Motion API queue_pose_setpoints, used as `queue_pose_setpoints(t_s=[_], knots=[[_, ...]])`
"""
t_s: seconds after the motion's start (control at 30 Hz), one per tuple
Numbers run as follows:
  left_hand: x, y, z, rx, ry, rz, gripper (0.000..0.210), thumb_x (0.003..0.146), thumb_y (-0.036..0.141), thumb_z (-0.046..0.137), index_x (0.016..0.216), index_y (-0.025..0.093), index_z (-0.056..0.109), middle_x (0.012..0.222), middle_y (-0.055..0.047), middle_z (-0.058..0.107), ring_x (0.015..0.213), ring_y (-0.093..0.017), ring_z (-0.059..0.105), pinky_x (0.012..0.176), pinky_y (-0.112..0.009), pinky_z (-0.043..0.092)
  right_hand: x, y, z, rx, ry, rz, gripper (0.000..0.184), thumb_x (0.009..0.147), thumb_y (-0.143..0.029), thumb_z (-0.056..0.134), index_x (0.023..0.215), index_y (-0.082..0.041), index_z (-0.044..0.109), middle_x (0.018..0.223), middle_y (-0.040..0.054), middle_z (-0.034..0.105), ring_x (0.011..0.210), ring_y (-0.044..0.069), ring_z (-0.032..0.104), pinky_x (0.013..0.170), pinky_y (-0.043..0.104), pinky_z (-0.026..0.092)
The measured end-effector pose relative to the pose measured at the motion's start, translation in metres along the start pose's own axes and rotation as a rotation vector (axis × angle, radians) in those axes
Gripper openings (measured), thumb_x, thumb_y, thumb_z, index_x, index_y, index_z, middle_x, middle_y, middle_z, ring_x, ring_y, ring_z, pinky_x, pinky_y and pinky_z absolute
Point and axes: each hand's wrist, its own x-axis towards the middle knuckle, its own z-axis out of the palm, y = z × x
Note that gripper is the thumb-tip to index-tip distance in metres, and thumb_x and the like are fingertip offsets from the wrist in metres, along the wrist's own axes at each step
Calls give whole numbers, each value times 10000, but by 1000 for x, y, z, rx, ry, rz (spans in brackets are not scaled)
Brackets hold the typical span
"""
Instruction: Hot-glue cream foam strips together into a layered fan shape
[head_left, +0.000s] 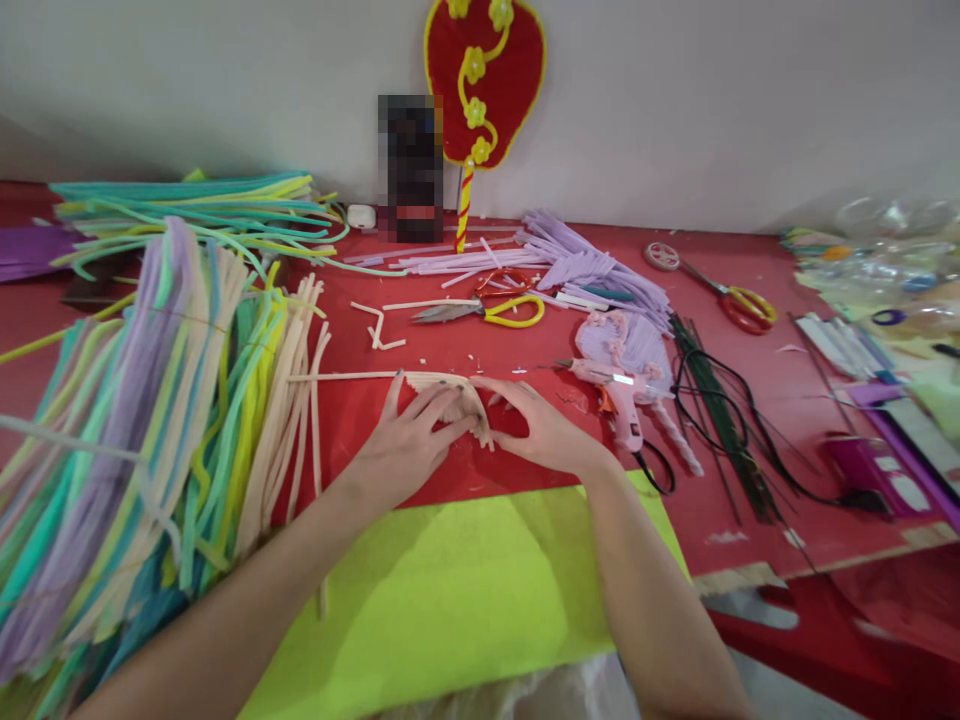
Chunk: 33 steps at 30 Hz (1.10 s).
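A fan-shaped piece of cream pipe cleaners (pixel 466 402) lies on the red tabletop in front of me, its rows laid side by side. One long cream strand runs out from it to the left. My left hand (pixel 409 440) rests over the piece, with fingers and thumb pressing on its surface. At the curved right edge, my right hand (pixel 536 425) holds the piece between forefinger and thumb, which touch its top and bottom ends. The fingers partly cover the piece.
Bundled colourful pipe cleaners (pixel 172 400) fill the left. Yellow-handled scissors (pixel 514 311) lie beyond my hands. A pink glue gun (pixel 619 390) and its black cord (pixel 712 375) lie right, near a lilac piece (pixel 626 345). A red fan (pixel 487 80) stands at the wall.
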Motion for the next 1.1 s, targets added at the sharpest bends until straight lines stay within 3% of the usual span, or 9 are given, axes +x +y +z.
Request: queue_pose_setpoints(t_s=[0.43, 1.1], knots=[[0, -1, 0, 6, 4, 4, 366, 901, 142, 464, 1231, 255, 575, 1398, -114, 486, 1313, -283, 433, 1110, -629, 198, 0, 0, 0, 5, 1, 13, 655, 831, -338, 647, 1418, -346, 358, 1433, 40, 459, 1312, 241, 431, 1095, 472, 367], [0, -2, 1, 25, 6, 23, 303, 928, 178, 451, 1193, 242, 582, 1396, -97, 507, 1325, -262, 436, 1147, -629, 86, 0, 3, 1, -22, 0, 8, 674, 828, -308, 647, 1426, -345, 338, 1429, 26, 466, 1294, 229, 448, 1079, 444, 385]])
